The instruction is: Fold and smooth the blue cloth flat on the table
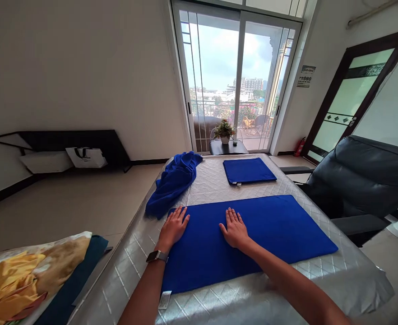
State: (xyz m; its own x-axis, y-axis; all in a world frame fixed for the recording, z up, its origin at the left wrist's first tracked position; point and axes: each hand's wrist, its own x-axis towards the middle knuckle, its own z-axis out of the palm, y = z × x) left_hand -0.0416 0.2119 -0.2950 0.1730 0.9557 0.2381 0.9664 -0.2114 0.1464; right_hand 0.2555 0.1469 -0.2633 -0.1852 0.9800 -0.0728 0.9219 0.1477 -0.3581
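Note:
A blue cloth [205, 253], folded into a long flat rectangle, lies across the near part of a mattress with a shiny quilted cover [131, 271]. My left hand [174, 225] rests flat on the cloth's far left corner, fingers spread. Near the middle of the same cloth, my right hand [234, 229] presses palm down with its fingers stretched out. A white label [164, 299] sticks out at the near left corner. Farther back lies a smaller folded blue cloth [249, 170], and a crumpled blue cloth [178, 180] is heaped at the far left edge.
A black armchair [371, 180] stands right of the mattress. At lower left is a pile of patterned fabric [33, 275]. A potted plant [224, 130] sits on a small table by the sliding glass door. A white bag [86, 157] is by the left wall.

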